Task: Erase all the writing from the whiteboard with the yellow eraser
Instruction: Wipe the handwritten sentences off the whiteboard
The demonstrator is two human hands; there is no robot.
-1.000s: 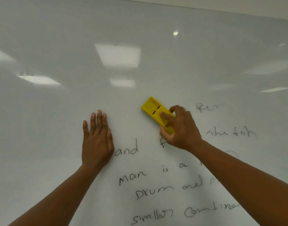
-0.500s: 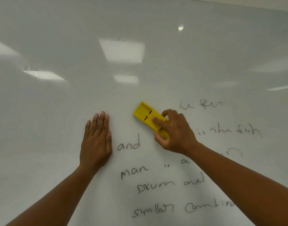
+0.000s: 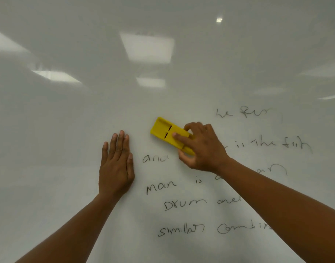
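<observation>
Both of my forearms are bare up to where the picture cuts them off, with no sleeve or cuff showing on either one. My left hand [image 3: 116, 166] has four long fingers and a thumb, each ending in a short, plain nail. My right hand [image 3: 202, 149] shows its knuckles and a short, plain nail on the forefinger. I see no ring, watch, band or glove on either hand or wrist

We are seeing ceiling light panels [image 3: 146, 46] reflecting as pale rectangles far up, and a small round lamp glare [image 3: 219, 19] shining upper right.
</observation>
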